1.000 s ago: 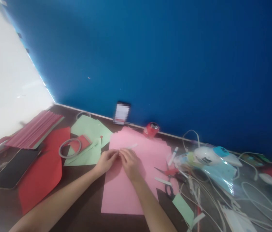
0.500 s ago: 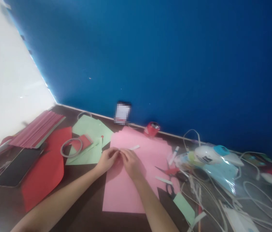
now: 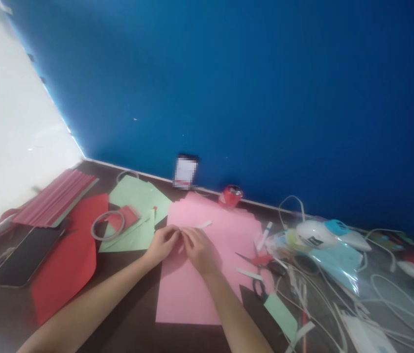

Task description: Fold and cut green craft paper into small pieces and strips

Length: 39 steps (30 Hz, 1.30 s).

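My left hand [image 3: 163, 243] and my right hand [image 3: 196, 245] meet over pink paper sheets [image 3: 188, 304]. Thumbs and fingers of both are pinched together, tip to tip. Whatever sits between the fingertips is too small to make out. From behind my right hand's fingers a narrow white paper strip [image 3: 206, 224] sticks out; I cannot tell whether it is held. Scissors with a red handle [image 3: 263, 260] and another white strip [image 3: 250, 274] lie on the pink sheets to the right.
Left: green paper [image 3: 136, 191], a grey ring [image 3: 94, 228], red paper [image 3: 63, 279], a phone [image 3: 25, 257] and a pink pleated stack [image 3: 56, 198]. By the wall stands a red container [image 3: 230, 197]. Tangled cables [image 3: 379, 304] and a blue plastic packet [image 3: 339, 267] fill the right.
The view has shifted very slightly. Both hands keep the same pinched pose at the same place over the pink paper.
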{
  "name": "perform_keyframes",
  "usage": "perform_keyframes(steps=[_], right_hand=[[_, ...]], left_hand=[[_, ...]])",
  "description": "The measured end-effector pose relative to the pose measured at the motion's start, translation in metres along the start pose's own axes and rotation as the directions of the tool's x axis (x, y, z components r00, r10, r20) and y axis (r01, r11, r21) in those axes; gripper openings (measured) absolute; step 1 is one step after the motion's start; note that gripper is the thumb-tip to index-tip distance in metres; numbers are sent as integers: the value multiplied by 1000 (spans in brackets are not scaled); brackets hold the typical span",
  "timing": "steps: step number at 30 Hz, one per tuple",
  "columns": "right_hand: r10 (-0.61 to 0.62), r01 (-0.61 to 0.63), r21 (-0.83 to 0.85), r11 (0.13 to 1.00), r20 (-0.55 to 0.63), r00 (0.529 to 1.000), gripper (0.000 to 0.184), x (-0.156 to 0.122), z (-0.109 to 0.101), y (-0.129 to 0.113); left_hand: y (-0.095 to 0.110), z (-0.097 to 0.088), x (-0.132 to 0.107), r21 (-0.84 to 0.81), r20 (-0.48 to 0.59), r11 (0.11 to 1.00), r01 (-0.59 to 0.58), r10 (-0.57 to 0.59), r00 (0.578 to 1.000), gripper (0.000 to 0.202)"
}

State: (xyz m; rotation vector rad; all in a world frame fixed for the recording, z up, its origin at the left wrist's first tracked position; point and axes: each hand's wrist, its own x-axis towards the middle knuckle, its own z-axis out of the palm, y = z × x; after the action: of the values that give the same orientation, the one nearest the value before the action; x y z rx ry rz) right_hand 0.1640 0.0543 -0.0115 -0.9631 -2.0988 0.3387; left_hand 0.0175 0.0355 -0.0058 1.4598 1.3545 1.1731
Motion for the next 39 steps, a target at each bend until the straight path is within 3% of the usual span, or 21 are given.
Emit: perform_keyframes(steps=[17, 29, 39], right_hand=[[-6, 5, -32, 999, -13, 1000, 22, 0, 1, -1], [103, -103, -13, 995, 40, 994, 21, 1, -1, -2], [90, -89, -19, 996, 53, 995, 21, 0, -2, -3]], left_hand=[[2, 3, -9, 184, -4, 978, -94, 97, 995, 20], [6, 2, -6, 173, -11, 984, -52, 55, 998, 21], [7, 2, -6, 127, -17, 991, -46, 49, 999, 21]])
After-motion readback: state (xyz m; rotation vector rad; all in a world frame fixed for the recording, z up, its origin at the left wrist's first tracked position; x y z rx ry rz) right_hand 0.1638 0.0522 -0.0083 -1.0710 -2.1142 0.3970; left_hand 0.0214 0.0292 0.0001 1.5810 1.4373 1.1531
